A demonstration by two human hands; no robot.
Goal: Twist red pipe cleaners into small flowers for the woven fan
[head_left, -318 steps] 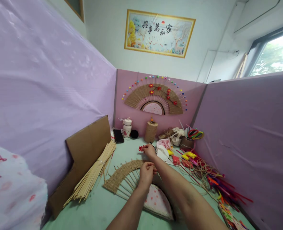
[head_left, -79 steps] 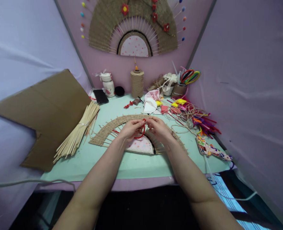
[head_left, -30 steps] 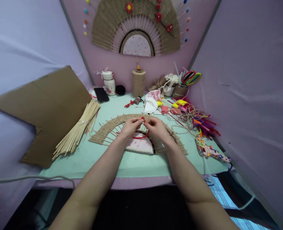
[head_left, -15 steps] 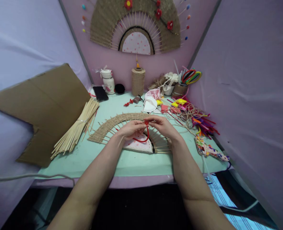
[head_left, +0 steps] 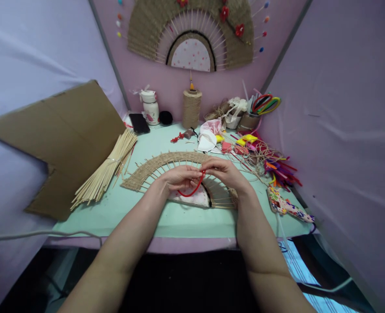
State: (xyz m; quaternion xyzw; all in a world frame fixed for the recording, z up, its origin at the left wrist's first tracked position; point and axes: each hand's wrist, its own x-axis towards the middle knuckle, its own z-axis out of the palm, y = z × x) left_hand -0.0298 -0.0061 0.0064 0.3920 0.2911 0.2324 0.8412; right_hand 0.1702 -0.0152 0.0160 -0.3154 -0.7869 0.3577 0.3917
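A red pipe cleaner (head_left: 192, 191) is pinched between my two hands, its loose length curving down and to the left. My left hand (head_left: 183, 177) grips it from the left with the fingertips closed. From the right, the thumb and fingers of my right hand (head_left: 219, 168) close on its upper end, which looks bent or twisted; the fingers partly hide it. Beneath both hands a fan (head_left: 160, 165) of woven twine on thin sticks lies on the table, with a white, pink-dotted half-circle at its base and a black curved edge.
Left are a bundle of thin sticks (head_left: 106, 169) and a cardboard sheet (head_left: 71, 143). A twine spool (head_left: 191, 108), bottle (head_left: 151, 108) and phone (head_left: 139, 123) stand or lie behind. Coloured pipe cleaners (head_left: 282, 171) and a patterned glue gun (head_left: 285, 204) lie right. A larger fan (head_left: 147, 34) hangs on the wall.
The red pipe cleaner's top end has dropped slightly and its loose length now curves more to the left. Both hands keep their pinch. The whole view has shifted a little.
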